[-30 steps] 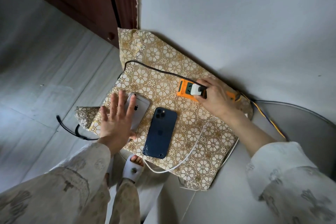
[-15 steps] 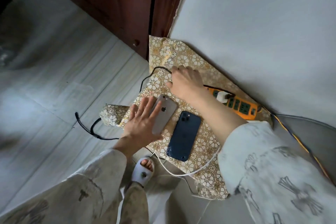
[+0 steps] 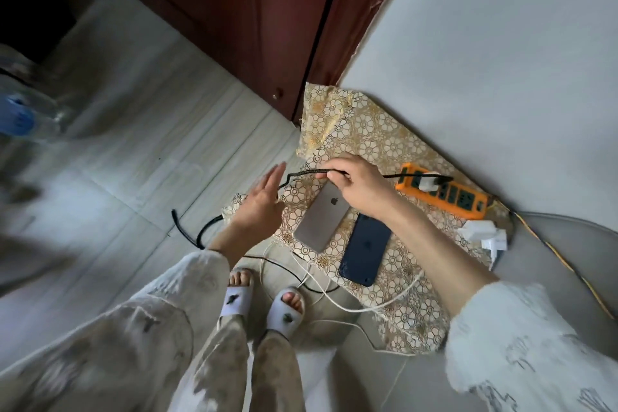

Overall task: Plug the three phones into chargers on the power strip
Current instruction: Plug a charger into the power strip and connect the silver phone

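I am on the first phone's cable. My right hand [image 3: 356,186] pinches the black cable [image 3: 302,174] above the patterned cloth [image 3: 378,140], fingers curled round it, and the cable runs back from my fist to the white charger [image 3: 428,185] that sits in the orange power strip [image 3: 444,196] by the wall. My left hand [image 3: 264,202] hangs open just beside the cable, fingers straight, holding nothing and touching nothing that I can see.

The silver phone [image 3: 322,219] lies face down on the cloth, right under my right hand, and the dark blue phone [image 3: 366,252] lies beside it, nearer my right forearm. Only two phones show; where the third one lies I cannot tell. Two spare white chargers [image 3: 481,234] rest past the strip's far end, not plugged in, and a white cable [image 3: 374,306] loops over the cloth's near edge.

Next, I judge, I need to find the black cable's free end, which trails off to the floor on my left, then turn the plug to the silver phone's port and steady that phone with my open hand.
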`<action>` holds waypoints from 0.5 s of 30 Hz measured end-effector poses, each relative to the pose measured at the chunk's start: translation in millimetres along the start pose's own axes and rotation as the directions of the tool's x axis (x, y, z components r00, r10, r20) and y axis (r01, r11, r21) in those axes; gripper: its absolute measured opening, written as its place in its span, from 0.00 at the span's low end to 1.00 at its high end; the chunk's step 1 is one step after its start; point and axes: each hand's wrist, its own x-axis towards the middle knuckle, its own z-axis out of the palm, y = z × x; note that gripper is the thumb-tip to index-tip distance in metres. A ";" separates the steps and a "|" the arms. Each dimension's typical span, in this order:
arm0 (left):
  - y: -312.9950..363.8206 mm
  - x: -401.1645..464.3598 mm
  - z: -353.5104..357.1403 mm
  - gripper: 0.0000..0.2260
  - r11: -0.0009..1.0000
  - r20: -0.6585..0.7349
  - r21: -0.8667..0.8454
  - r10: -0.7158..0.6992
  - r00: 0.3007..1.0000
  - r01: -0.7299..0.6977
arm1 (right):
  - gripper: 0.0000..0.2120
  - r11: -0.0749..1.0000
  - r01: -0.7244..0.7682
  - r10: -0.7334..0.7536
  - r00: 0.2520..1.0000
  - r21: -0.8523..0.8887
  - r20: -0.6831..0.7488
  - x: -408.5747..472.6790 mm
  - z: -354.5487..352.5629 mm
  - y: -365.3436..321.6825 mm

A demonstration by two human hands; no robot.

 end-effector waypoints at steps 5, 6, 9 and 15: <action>13.8 -0.8 -4.8 0.09 0.996 0.106 0.088 -0.027 0.994 0.018 | 0.13 0.980 -0.018 0.015 1.000 0.196 0.014 -46.5 -16.0 -4.4; 8.3 -3.7 -9.1 0.07 0.995 0.100 0.099 -0.035 0.994 0.025 | 0.13 0.971 -0.017 0.021 1.000 0.237 -0.015 -53.2 -18.1 -4.1; -18.3 -15.7 -27.4 0.09 0.990 0.035 0.131 -0.053 0.998 0.048 | 0.13 0.977 -0.003 0.033 0.990 0.212 -0.135 -65.6 -17.9 -0.2; -33.9 -42.2 -61.5 0.06 0.992 -0.234 0.112 -0.032 0.972 0.060 | 0.17 0.973 -0.075 0.170 0.874 0.219 -0.454 -85.5 17.8 -0.5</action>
